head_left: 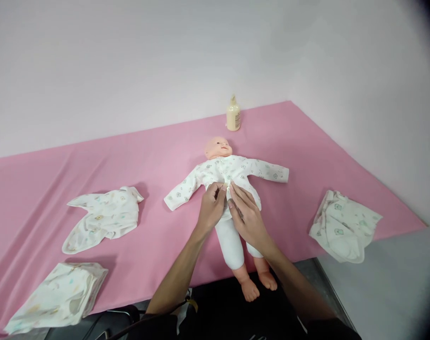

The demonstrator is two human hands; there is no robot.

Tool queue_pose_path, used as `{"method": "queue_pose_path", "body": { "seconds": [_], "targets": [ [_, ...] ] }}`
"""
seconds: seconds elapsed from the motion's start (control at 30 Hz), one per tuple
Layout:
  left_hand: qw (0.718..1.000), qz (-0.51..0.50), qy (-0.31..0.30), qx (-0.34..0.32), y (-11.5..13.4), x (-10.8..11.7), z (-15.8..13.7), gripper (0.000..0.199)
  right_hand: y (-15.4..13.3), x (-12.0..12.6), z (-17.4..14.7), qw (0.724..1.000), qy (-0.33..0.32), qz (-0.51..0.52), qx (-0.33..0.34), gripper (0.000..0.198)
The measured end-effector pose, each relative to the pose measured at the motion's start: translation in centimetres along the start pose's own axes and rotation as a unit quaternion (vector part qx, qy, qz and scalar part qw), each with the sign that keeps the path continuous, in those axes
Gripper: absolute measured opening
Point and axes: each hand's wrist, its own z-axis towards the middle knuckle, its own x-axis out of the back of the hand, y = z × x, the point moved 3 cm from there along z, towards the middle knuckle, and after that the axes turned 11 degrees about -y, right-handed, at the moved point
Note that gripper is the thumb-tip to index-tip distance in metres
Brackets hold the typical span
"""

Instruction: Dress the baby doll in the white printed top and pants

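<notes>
A baby doll (218,148) lies on its back on the pink cloth, arms spread, feet toward me. It wears a white printed long-sleeved top (232,166) and white leggings (230,245). With fingers pinched, my left hand (212,206) grips the top's front edge at the doll's belly. Close beside it, my right hand (248,215) has its thumb and fingers on the same front opening of the top. Their fingertips nearly meet at the middle of the front, and they hide the fastening there in part.
A pump bottle (233,116) stands behind the doll's head, near the wall. On the left lie a crumpled printed cloth garment (107,217) and a folded printed cloth (61,295). Folded printed clothing (342,226) rests at the right edge of the pink table cover (158,156).
</notes>
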Motion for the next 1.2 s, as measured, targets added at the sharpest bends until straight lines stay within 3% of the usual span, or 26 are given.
{"method": "queue_pose_path", "body": {
  "seconds": [0.13, 0.27, 0.33, 0.47, 0.6, 0.7, 0.83, 0.97, 1.2],
  "targets": [
    [1.000, 0.013, -0.001, -0.010, -0.3, 0.0, 0.2, 0.033, -0.2, 0.3, 0.0, 1.000, -0.021, -0.011, 0.005, 0.051],
    [0.987, 0.147, 0.035, -0.050, 0.2, 0.2, -1.5, 0.032, 0.6, 1.3, -1.3, 0.999, -0.035, -0.016, -0.006, 0.056],
    [0.967, 0.242, 0.033, -0.067, 0.3, 0.4, -3.5, 0.031, 1.7, 2.2, -2.8, 0.998, -0.048, -0.030, -0.018, 0.062],
    [0.914, 0.391, -0.005, -0.111, -0.1, 0.1, -7.6, 0.053, 4.3, 4.0, -5.5, 0.993, -0.063, -0.098, -0.024, 0.066],
    [0.878, 0.454, 0.041, -0.148, -1.0, -0.2, -8.6, 0.036, 6.1, 4.5, -5.7, 0.981, -0.084, -0.169, -0.038, 0.056],
    [0.853, 0.473, 0.057, -0.214, -1.3, -0.2, -7.8, 0.014, 6.7, 4.3, -4.8, 0.974, -0.089, -0.201, -0.051, 0.035],
    [0.834, 0.465, 0.091, -0.285, -1.4, 0.6, -7.9, 0.013, 6.7, 4.1, -4.8, 0.979, -0.063, -0.186, -0.049, 0.024],
    [0.824, 0.466, 0.099, -0.307, -1.8, 0.5, -9.0, 0.014, 6.3, 4.1, -6.7, 0.987, -0.015, -0.146, -0.067, 0.022],
    [0.837, 0.451, 0.089, -0.297, -3.1, 0.1, -10.3, 0.019, 7.0, 3.5, -8.6, 0.978, -0.050, -0.184, -0.087, 0.026]
  ]
}}
